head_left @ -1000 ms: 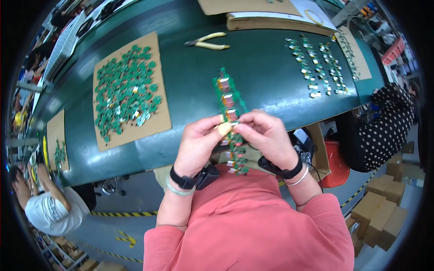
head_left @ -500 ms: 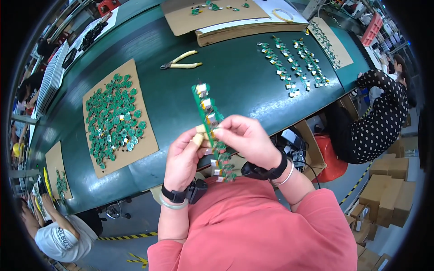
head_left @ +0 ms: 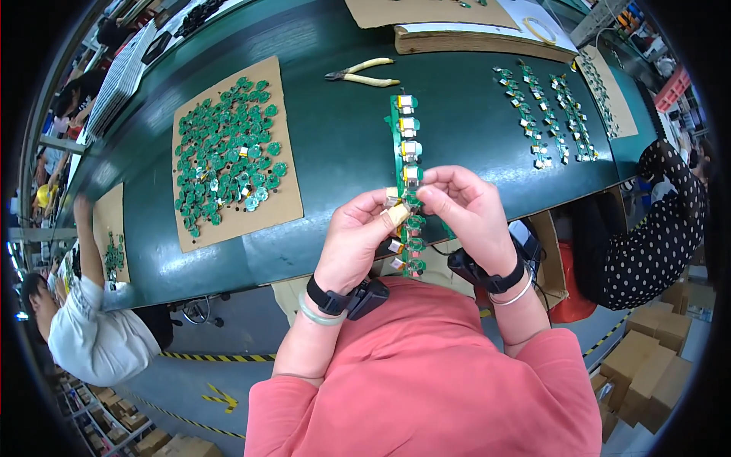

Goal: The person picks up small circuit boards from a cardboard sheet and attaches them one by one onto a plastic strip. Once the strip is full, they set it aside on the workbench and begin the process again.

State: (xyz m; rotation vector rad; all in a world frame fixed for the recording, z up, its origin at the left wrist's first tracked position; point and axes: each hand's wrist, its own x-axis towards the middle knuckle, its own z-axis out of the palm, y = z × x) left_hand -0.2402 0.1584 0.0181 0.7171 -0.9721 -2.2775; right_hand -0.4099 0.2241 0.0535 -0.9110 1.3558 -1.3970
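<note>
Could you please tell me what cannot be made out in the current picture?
All in the head view:
- Part of the green board strip: covered by fingers and thumbs of the left hand and right hand.
- Lower boards in the pile: hidden by those on top.
- Far side of the upper cardboard sheet: cut off by the top edge.
- Fine parts on the right-hand strips: too small.

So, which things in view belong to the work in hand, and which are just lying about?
Belonging, it seems:
circuit-board strip, held in left hand and right hand
similar strips at right
small green boards on cardboard sheet

Apparently just lying about:
pliers with yellow handles
cardboard boxes at lower right
</note>
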